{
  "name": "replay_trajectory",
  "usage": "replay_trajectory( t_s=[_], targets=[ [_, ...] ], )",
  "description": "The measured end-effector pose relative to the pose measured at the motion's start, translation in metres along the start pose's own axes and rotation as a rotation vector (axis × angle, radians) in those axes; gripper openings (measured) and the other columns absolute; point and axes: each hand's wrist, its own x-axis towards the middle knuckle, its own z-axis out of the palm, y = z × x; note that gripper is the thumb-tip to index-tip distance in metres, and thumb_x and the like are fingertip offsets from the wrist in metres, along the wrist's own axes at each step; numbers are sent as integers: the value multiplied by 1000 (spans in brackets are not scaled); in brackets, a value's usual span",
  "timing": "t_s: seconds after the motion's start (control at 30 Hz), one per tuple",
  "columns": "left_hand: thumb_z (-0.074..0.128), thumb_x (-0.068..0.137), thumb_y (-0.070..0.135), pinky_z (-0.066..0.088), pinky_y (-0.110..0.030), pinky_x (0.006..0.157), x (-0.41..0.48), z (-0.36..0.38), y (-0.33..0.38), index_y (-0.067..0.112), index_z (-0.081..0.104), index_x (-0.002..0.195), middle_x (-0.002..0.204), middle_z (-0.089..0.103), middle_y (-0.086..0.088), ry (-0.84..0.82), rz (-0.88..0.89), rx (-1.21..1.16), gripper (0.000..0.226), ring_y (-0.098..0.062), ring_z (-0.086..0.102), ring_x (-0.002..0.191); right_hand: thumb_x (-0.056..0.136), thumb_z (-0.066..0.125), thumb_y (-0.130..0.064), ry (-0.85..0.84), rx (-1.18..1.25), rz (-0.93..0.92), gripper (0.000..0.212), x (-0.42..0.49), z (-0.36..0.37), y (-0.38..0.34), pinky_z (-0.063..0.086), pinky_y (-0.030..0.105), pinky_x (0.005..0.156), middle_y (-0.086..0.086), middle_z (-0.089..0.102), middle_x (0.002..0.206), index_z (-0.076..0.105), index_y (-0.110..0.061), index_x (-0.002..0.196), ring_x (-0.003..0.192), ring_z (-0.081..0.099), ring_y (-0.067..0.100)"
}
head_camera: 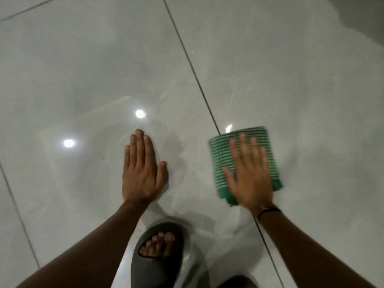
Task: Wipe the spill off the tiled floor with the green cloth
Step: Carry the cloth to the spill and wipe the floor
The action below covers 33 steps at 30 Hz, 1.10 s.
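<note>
A folded green cloth with white stripes (220, 154) lies flat on the glossy grey tiled floor (83, 69), just right of a dark grout line (199, 84). My right hand (249, 173) presses down on the cloth with straight, spread fingers, and looks a little blurred. My left hand (141, 169) rests flat on the bare tile to the left, fingers together and straight. A small wet glint (229, 127) shows on the tile just beyond the cloth's far left corner. Faint streaks cross the tile around it.
My foot in a dark grey slide sandal (158, 254) stands between my arms at the bottom. A second dark shoe (236, 282) peeks in at the bottom edge. Two ceiling lights reflect off the tile at the left (139, 113).
</note>
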Motion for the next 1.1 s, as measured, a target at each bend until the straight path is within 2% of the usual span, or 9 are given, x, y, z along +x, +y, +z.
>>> replay_trajectory(
  t_s=[0.17, 0.27, 0.4, 0.53, 0.7, 0.8, 0.9, 1.0, 1.1],
  targets=[
    [26, 116, 45, 9, -54, 146, 1, -5, 12, -1, 8, 179, 190, 1, -21, -8, 181, 38, 80, -38, 4, 179, 113, 22, -61, 82, 73, 463, 81, 63, -27, 44, 13, 66, 138, 19, 6, 186, 7, -15, 178, 172, 7, 46],
    [26, 117, 46, 14, -52, 145, 13, -16, 25, 0, 17, 178, 189, 10, -21, -17, 477, 105, 77, -38, 13, 177, 113, 23, -63, 99, 68, 336, 81, 73, -21, 20, 8, 65, 140, 17, 6, 187, 10, -18, 179, 172, 6, 46],
    [35, 117, 41, 14, -49, 146, 40, -25, 86, -1, 20, 178, 188, 15, -21, -48, 539, 25, 75, -38, 15, 177, 112, 29, -67, -3, 54, 10, 83, -68, 14, 9, 9, 62, 140, 9, 1, 188, 9, -24, 179, 174, 1, 38],
    [32, 119, 44, 20, -51, 144, 53, -2, 135, 0, 25, 177, 188, 19, -20, -17, 615, -31, 73, -37, 18, 176, 109, 22, -70, -49, 25, 350, 85, -151, 18, 86, 19, 67, 136, 15, 6, 187, 10, -23, 179, 173, 5, 44],
    [37, 118, 44, 12, -50, 145, 54, 21, 138, 0, 19, 178, 188, 17, -24, 87, 661, 22, 76, -40, 16, 177, 111, 22, -65, 123, 92, 640, 82, -10, -20, 144, 15, 68, 137, 22, 13, 185, 16, -17, 178, 170, 11, 51],
    [36, 116, 42, 17, -55, 144, 58, 18, 136, -1, 16, 178, 188, 15, -25, 113, 675, 44, 78, -39, 13, 178, 110, 31, -63, 145, 106, 480, 80, -9, -5, 86, 15, 66, 137, 18, 16, 185, 21, -21, 178, 171, 12, 50],
    [37, 116, 39, 17, -54, 144, 54, 17, 145, 0, 16, 178, 188, 15, -23, 130, 693, 34, 77, -37, 12, 178, 109, 38, -70, 16, 148, 164, 83, -114, 17, 35, 14, 66, 137, 10, 7, 188, 18, -28, 178, 174, 5, 42],
    [36, 116, 37, 17, -55, 144, 66, 33, 170, 1, 17, 178, 188, 16, -23, 115, 737, -32, 75, -37, 14, 178, 108, 35, -72, -27, 52, 403, 85, -190, 21, 104, 15, 68, 137, 12, 5, 188, 17, -29, 178, 173, 6, 44],
    [34, 116, 37, 16, -56, 144, 79, 31, 189, 1, 17, 179, 188, 15, -24, 130, 760, -70, 74, -38, 13, 178, 108, 24, -72, 38, 41, 756, 86, -155, -11, 195, 14, 69, 137, 21, 7, 186, 12, -24, 179, 171, 8, 50]
  ],
)
